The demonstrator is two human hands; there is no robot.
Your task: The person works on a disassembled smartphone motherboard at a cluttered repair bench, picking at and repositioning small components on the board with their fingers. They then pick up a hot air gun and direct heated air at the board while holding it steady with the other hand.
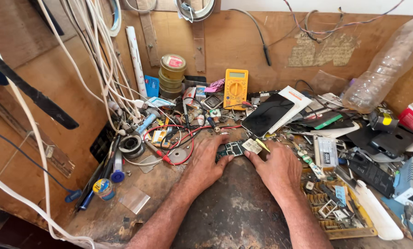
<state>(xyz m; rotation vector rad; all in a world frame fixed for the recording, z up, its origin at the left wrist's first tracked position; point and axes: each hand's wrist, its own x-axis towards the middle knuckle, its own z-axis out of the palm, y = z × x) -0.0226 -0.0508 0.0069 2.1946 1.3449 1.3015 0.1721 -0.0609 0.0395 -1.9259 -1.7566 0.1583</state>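
On a cluttered, scorched wooden workbench (234, 207), the left hand (205, 165) and right hand (278, 168) pinch opposite ends of a small green circuit board (231, 149), fingers curled narrowly around its edges. Behind it lie a black smartphone (267, 115) and a yellow multimeter (236, 88).

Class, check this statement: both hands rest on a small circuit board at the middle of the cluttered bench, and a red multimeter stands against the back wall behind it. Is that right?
Not quite. The multimeter is yellow, not red, as the head view shows. The rest holds: the left hand and right hand both rest on the small circuit board at the middle of the cluttered bench, with the multimeter against the back wall behind it.
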